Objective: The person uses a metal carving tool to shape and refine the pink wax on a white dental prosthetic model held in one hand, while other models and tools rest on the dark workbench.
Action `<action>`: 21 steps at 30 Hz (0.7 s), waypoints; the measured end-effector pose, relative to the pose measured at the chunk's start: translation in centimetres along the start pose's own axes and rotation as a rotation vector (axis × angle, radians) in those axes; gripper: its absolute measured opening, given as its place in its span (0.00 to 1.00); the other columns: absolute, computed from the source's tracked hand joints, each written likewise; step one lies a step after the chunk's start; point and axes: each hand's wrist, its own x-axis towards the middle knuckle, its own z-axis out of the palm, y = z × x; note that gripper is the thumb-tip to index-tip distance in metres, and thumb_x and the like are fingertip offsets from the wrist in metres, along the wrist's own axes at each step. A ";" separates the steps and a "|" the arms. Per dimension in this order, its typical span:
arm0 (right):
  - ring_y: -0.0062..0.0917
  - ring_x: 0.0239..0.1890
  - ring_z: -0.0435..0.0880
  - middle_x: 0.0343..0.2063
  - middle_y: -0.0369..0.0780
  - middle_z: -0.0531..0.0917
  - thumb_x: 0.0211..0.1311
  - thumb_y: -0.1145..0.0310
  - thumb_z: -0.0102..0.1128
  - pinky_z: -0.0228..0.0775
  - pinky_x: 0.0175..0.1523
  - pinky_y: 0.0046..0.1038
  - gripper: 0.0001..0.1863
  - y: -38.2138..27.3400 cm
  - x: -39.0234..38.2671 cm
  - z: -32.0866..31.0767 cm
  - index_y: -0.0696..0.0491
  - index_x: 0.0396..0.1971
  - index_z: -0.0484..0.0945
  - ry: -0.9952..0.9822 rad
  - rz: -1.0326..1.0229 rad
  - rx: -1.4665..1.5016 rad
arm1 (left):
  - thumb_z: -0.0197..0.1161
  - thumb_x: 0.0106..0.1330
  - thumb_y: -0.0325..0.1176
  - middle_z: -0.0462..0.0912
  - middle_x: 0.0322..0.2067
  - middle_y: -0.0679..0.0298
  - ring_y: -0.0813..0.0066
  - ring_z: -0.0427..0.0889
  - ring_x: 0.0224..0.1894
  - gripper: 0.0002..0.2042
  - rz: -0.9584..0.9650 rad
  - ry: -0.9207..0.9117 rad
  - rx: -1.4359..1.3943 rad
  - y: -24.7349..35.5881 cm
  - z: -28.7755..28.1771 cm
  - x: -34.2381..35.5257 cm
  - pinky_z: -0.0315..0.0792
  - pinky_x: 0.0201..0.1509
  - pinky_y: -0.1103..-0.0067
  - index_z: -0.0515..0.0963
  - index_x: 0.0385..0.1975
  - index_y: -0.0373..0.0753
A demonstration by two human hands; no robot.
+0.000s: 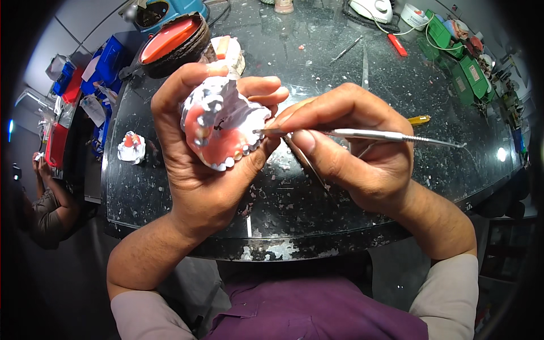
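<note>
The left hand point(195, 190) curls around a white tooth model point(249, 116), holding it up above the black table point(294, 218). The model sits in the palm, between the thumb and the bent fingers. Its pink part point(224, 148) and its row of little teeth point(229, 162) face up. The right hand point(374, 161) is just to the right of the model. Its thumb and fingers pinch a thin silver tool point(391, 135) like a pencil. One end points left at the model's right side; I cannot tell if it touches. A smaller tooth model point(131, 151) rests on the table, left of the left hand.
</note>
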 end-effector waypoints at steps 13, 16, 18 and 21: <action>0.24 0.45 0.84 0.41 0.47 0.86 0.65 0.79 0.59 0.75 0.52 0.25 0.07 0.3 0.2 -0.2 0.63 0.42 0.79 -0.021 0.122 0.156 | 0.67 0.61 0.19 0.76 0.54 0.45 0.52 0.77 0.58 0.39 0.032 -0.023 0.086 -0.1 -0.2 -0.1 0.70 0.64 0.62 0.49 0.66 0.46; 0.25 0.46 0.84 0.42 0.47 0.86 0.65 0.79 0.59 0.75 0.53 0.26 0.08 -0.2 0.2 -0.5 0.63 0.42 0.79 -0.049 0.159 0.168 | 0.67 0.61 0.19 0.76 0.53 0.45 0.53 0.77 0.59 0.38 0.038 -0.032 0.088 -0.2 -0.3 0.0 0.70 0.64 0.62 0.49 0.66 0.45; 0.26 0.46 0.84 0.42 0.47 0.85 0.65 0.79 0.59 0.75 0.54 0.27 0.08 -0.1 0.2 -0.6 0.63 0.43 0.80 -0.067 0.192 0.177 | 0.67 0.61 0.20 0.76 0.53 0.45 0.54 0.77 0.59 0.38 0.039 -0.036 0.094 -0.2 -0.3 0.0 0.70 0.64 0.63 0.49 0.66 0.45; 0.26 0.47 0.84 0.42 0.48 0.86 0.65 0.80 0.59 0.75 0.54 0.27 0.08 0.3 0.2 -0.4 0.63 0.42 0.80 -0.049 0.104 0.150 | 0.67 0.61 0.20 0.76 0.54 0.45 0.54 0.77 0.59 0.38 0.018 -0.048 0.089 -0.4 -0.4 0.0 0.70 0.64 0.63 0.49 0.67 0.45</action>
